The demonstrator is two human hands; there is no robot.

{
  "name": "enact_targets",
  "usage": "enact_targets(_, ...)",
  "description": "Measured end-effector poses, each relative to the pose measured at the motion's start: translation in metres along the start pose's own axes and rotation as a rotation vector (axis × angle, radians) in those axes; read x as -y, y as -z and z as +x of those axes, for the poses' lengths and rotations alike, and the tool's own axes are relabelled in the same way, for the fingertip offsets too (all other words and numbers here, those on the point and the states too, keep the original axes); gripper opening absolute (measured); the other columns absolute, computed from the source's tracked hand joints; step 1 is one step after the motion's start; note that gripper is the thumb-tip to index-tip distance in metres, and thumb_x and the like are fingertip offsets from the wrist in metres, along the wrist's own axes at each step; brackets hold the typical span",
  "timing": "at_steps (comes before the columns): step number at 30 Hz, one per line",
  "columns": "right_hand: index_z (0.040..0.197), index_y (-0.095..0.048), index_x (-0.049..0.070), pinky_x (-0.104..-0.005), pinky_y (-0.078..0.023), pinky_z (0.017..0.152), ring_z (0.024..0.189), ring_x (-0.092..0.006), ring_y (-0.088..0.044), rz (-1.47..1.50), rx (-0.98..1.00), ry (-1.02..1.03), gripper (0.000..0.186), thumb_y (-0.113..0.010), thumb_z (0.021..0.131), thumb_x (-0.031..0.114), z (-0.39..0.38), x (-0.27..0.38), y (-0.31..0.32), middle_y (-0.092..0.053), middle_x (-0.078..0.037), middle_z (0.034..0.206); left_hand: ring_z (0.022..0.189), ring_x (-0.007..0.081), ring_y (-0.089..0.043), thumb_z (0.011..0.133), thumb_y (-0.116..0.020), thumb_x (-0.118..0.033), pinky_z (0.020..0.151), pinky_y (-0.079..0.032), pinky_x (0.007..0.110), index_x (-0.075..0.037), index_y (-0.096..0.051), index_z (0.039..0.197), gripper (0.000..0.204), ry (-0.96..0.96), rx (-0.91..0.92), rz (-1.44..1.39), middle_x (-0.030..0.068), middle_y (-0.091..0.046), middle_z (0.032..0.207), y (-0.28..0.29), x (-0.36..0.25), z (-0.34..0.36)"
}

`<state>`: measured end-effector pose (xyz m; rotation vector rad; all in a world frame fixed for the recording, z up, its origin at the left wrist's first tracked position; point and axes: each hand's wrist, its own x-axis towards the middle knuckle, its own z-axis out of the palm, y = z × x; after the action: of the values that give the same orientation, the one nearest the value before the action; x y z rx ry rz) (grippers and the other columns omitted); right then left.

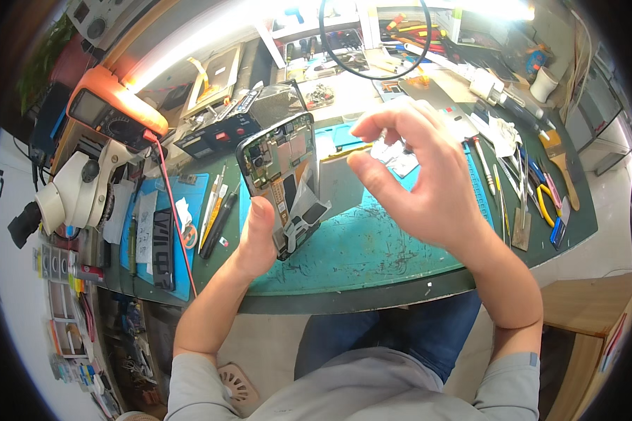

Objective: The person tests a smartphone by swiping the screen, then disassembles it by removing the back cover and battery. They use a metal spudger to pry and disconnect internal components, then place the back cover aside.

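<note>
My left hand (258,235) is closed round the lower left edge of a smartphone (288,165). The phone is tilted up with its inside showing: circuit board, gold-coloured parts, and a loose clear and silvery film at its lower end. My right hand (428,175) is raised to the right of the phone, thumb and index finger apart with a gap between them. Behind the thumb tip shows a dark grey flat rectangular piece (340,184) with a yellowish upper edge. Whether the thumb touches it, I cannot tell. Under both hands lies a teal work mat (358,256).
Far left are an orange multimeter (112,116) with a red lead and a white microscope (77,189). Pens and tools (218,217) lie left of the mat. At the right are yellow-handled pliers (545,200), tweezers, and a wooden brush (556,151). A black ring (321,38) hangs overhead.
</note>
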<state>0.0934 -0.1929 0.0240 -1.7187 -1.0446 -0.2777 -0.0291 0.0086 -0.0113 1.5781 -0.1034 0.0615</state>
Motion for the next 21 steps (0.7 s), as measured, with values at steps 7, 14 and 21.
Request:
enact_targets(7,0.07,-0.062,0.003,-0.0392,-0.045,0.052,0.054,-0.0285,-0.059,0.261,0.247,-0.203,0.035,-0.07,0.091,0.03,-0.022,0.012,-0.03,-0.059,-0.011,0.059,0.13,0.0232,-0.049,0.093,-0.043,-0.073,0.109,-0.039,0.04,0.001,-0.031,0.151,0.094,-0.091,0.009,0.013,0.0135,-0.049,0.143,-0.006,0.01,-0.005)
enact_targets(14,0.07,-0.059,0.0,-0.0364,-0.041,0.049,0.051,-0.0242,-0.052,0.218,0.279,-0.188,0.031,-0.07,0.092,0.02,-0.031,-0.003,-0.044,-0.054,-0.011,0.058,0.124,0.0238,-0.056,0.089,-0.029,-0.084,0.103,-0.047,0.038,0.001,-0.04,0.145,0.103,0.029,-0.061,-0.023,0.0147,-0.055,0.137,-0.005,0.016,-0.003)
enact_targets(21,0.073,-0.065,0.001,-0.0373,-0.046,0.05,0.052,-0.0294,-0.059,0.242,0.347,-0.237,0.026,-0.071,0.089,0.02,-0.027,-0.009,-0.037,-0.06,-0.014,0.061,0.123,0.0245,-0.057,0.089,-0.031,-0.083,0.103,-0.048,0.04,0.001,-0.039,0.146,0.102,0.073,-0.025,-0.008,0.0153,-0.055,0.137,0.001,0.01,-0.003)
